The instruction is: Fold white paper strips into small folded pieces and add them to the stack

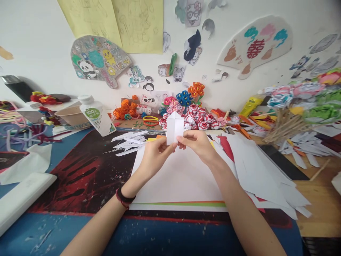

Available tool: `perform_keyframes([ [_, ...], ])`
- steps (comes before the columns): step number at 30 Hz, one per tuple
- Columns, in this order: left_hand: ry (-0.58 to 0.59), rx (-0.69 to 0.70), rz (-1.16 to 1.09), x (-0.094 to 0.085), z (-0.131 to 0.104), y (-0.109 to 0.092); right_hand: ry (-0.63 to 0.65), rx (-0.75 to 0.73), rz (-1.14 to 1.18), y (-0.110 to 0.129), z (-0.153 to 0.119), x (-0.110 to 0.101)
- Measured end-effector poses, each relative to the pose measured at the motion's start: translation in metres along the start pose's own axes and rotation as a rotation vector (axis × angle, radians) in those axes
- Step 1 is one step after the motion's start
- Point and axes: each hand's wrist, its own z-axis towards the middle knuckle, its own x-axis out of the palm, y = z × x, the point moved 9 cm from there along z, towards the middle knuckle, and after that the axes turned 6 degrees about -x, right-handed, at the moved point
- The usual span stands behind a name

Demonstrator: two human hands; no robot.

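Observation:
A small folded piece of white paper (174, 128) with a pointed top is held upright above the desk. My left hand (157, 156) grips its lower left edge between thumb and fingers. On the lower right side my right hand (198, 144) pinches the same paper. Below both hands lies a stack of white paper sheets (177, 181), with green and orange edges showing at its front. Several narrow white paper strips (130, 140) lie in a loose pile left of the hands.
A white glue bottle (97, 115) stands at the left back. Red-and-white paper flowers (197, 119) fill the back middle. Scattered white sheets (255, 167) and wooden sticks (279, 128) lie to the right. A long white case (23, 199) sits at the left edge, on the blue desk.

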Motion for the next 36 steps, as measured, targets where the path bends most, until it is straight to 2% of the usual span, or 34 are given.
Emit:
perform_keyframes([
  [2,-0.055,0.142,0.254,-0.004,-0.002,-0.011,-0.021,0.004,-0.018,-0.002,0.001,-0.005],
  [4,-0.182,0.282,0.476,-0.013,-0.007,-0.021,-0.030,0.012,-0.033,-0.004,0.001,-0.010],
  [7,-0.316,0.502,0.691,-0.018,-0.018,-0.035,-0.019,0.018,-0.047,-0.005,0.001,-0.013],
  [11,-0.269,0.781,0.876,-0.007,-0.031,-0.045,0.019,0.009,-0.066,-0.004,0.001,-0.012],
  [17,-0.214,0.903,0.990,-0.001,-0.036,-0.048,0.042,-0.004,-0.122,-0.003,0.001,-0.011],
  [20,-0.219,0.881,0.928,-0.004,-0.033,-0.048,0.046,-0.015,-0.114,-0.003,0.001,-0.009],
  [26,-0.256,0.706,0.660,-0.015,-0.020,-0.045,0.052,-0.046,-0.066,0.000,0.000,0.001],
  [29,-0.318,0.569,0.463,-0.026,-0.016,-0.042,0.041,-0.055,-0.047,0.002,0.000,0.004],
  [31,-0.368,0.430,0.316,-0.035,-0.011,-0.032,0.038,-0.052,-0.026,0.002,0.000,0.005],
  [33,-0.337,0.281,0.193,-0.036,-0.005,-0.018,0.038,-0.042,-0.002,0.001,-0.001,0.006],
  [36,-0.185,0.126,0.065,-0.024,0.004,-0.002,0.042,-0.031,0.037,0.000,-0.002,0.008],
])
